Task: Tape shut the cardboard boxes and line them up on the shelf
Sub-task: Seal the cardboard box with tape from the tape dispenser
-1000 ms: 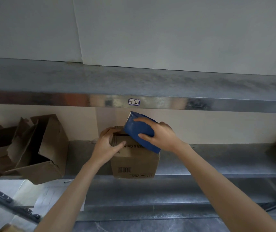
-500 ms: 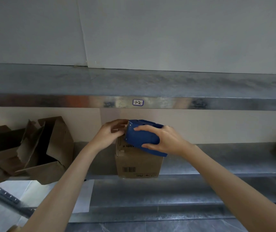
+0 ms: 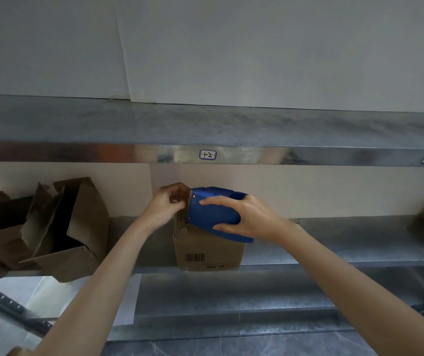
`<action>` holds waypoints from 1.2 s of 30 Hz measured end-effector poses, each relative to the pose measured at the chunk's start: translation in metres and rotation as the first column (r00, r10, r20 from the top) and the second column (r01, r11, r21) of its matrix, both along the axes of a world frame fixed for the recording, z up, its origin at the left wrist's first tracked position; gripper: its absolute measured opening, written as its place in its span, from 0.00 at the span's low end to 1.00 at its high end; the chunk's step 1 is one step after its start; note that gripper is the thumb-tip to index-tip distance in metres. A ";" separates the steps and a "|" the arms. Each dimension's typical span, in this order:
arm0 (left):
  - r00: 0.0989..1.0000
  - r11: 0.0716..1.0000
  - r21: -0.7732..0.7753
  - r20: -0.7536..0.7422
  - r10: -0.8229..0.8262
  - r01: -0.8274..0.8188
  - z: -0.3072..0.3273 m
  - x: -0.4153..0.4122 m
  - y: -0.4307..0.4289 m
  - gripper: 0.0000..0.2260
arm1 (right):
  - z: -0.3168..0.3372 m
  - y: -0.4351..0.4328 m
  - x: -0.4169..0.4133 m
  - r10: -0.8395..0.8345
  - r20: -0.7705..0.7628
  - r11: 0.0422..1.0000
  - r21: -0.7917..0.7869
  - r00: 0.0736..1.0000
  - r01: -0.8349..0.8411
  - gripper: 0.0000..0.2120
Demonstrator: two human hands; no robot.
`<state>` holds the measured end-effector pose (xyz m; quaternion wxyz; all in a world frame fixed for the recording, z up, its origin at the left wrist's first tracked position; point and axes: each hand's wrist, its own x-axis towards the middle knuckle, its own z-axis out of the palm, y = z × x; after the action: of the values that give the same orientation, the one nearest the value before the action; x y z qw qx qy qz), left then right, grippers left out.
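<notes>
The right hand (image 3: pixel 246 217) was wrapped round the blue tape dispenser (image 3: pixel 213 214), fingers laid along its near side, holding it on top of the cardboard box (image 3: pixel 208 250). The left hand (image 3: pixel 166 209) was at the top left corner of the box, against the dispenser's front end. Its fingers were curled in and bunched as if pinching a tape end. No tape could be made out, so what it held could not be told.

The box stood on the shelf (image 3: pixel 334 240) with its barcode face at the front edge. Opened boxes (image 3: pixel 72 227) lay tipped over to the left of the box, apart from it.

The step looked like starting a strip. To do it well, the loose end would want to go down over the left side of the box and be pressed flat with the left hand. The dispenser could then be drawn straight to the right along the seam, low and under steady pull so the tape lay without wrinkles. The box looked light, so the left hand should have braced it against sliding. The flaps needed to meet closed under the tape.
</notes>
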<state>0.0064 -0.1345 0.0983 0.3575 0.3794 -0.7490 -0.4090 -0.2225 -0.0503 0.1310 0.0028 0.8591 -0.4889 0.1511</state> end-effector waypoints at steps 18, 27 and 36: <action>0.943 0.949 0.143 -0.145 0.300 -0.280 -0.008 0.027 -0.001 0.10 | 0.026 -0.007 -0.021 -0.029 0.024 0.990 0.137 0.999 0.026 0.24; 0.892 0.896 0.181 -0.136 0.432 -0.406 -0.016 0.054 -0.003 0.07 | 0.020 0.002 -0.056 -0.108 -0.033 0.984 0.139 0.994 0.112 0.24; 0.954 0.952 0.201 -0.141 0.263 -0.233 -0.018 0.027 0.002 0.19 | 0.019 -0.001 -0.075 -0.202 -0.020 0.975 0.092 0.979 0.203 0.26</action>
<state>0.0332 -0.1321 0.0805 0.4312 0.4663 -0.6223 -0.4575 -0.2979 -0.0515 0.1498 -0.0195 0.8048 -0.5805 0.1225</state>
